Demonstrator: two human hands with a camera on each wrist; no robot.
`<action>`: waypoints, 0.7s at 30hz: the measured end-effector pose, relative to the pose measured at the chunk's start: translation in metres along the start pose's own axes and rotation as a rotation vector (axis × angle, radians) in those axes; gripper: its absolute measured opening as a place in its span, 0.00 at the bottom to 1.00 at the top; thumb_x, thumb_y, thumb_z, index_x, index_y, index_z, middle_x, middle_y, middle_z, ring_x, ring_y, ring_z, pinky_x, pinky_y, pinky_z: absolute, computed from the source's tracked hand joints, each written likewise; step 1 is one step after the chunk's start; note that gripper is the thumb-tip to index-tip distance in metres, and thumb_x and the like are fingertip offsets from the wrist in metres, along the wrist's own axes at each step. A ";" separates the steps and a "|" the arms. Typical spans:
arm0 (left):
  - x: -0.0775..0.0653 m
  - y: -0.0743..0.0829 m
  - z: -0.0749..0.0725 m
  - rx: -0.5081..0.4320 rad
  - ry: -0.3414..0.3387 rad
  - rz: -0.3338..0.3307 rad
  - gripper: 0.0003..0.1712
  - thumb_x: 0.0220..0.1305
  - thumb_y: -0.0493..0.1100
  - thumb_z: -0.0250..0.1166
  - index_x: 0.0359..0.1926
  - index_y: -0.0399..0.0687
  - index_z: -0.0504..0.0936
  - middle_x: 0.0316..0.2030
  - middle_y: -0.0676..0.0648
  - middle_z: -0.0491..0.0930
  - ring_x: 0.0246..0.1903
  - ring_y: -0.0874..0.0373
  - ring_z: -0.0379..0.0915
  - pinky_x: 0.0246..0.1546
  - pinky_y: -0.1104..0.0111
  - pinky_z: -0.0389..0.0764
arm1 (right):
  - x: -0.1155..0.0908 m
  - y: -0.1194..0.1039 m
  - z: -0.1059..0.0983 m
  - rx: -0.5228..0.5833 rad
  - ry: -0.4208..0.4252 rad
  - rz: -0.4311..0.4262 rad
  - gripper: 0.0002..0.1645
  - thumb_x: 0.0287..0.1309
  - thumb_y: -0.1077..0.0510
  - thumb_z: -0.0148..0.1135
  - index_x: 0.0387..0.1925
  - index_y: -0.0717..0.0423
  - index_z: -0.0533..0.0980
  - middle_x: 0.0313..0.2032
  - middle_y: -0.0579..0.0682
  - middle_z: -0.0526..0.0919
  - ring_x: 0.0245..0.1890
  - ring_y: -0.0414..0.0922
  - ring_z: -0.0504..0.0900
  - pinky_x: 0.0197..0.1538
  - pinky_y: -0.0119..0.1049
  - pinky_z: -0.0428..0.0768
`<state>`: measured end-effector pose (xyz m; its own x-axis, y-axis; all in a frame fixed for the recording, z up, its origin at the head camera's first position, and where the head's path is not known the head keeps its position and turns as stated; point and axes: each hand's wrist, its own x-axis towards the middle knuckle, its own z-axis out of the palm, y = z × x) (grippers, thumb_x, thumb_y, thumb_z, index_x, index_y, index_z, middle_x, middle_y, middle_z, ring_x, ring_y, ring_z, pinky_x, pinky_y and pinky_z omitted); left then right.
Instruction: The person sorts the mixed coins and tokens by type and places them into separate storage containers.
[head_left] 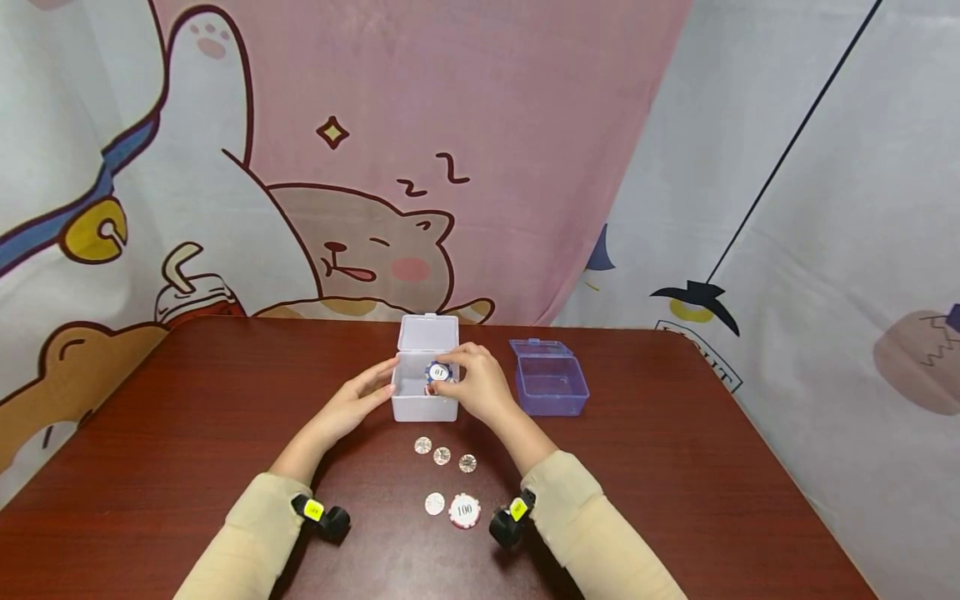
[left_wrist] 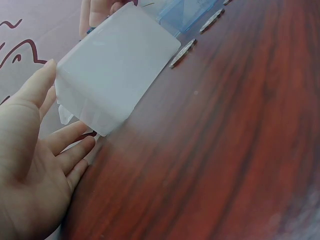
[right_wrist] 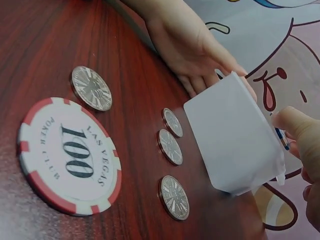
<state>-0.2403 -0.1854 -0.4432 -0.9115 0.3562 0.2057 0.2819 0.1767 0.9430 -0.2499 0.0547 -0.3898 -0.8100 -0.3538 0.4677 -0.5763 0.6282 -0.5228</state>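
Observation:
In the head view, an opaque white plastic box [head_left: 424,408] stands on the table with its lid raised at the back. My right hand [head_left: 482,385] is over its opening and pinches a blue-and-white poker chip [head_left: 438,372] marked 10 between thumb and fingers. A bit of red shows just below that chip. At the box's left side, my left hand [head_left: 351,407] rests its extended fingers and thumb against the wall. The left wrist view shows the left thumb [left_wrist: 42,82] at the rim and the other fingers lower, along the side.
A translucent blue-purple box [head_left: 553,398] stands lid-up to the right. In front of the white box lie several silver coins [head_left: 442,456] and a red-and-white poker chip [head_left: 465,511] marked 100. A printed cloth [head_left: 525,125] hangs behind the table [head_left: 675,500].

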 end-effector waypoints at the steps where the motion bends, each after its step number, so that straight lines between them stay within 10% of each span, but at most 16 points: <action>1: 0.000 -0.001 0.000 0.001 0.000 0.000 0.31 0.70 0.38 0.56 0.71 0.42 0.60 0.66 0.33 0.61 0.62 0.38 0.62 0.61 0.48 0.59 | 0.001 0.001 0.000 0.002 -0.001 0.006 0.23 0.41 0.56 0.77 0.44 0.56 0.84 0.39 0.49 0.81 0.43 0.47 0.77 0.45 0.41 0.73; 21: 0.000 -0.001 0.000 -0.007 -0.001 0.007 0.30 0.70 0.37 0.56 0.70 0.42 0.61 0.66 0.32 0.62 0.62 0.37 0.62 0.60 0.49 0.60 | 0.005 0.014 0.006 0.009 -0.050 0.070 0.23 0.42 0.56 0.77 0.45 0.55 0.84 0.41 0.49 0.81 0.45 0.48 0.76 0.49 0.42 0.73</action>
<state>-0.2411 -0.1857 -0.4440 -0.9092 0.3586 0.2115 0.2857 0.1678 0.9435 -0.2629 0.0579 -0.3992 -0.8528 -0.3436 0.3933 -0.5186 0.6463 -0.5598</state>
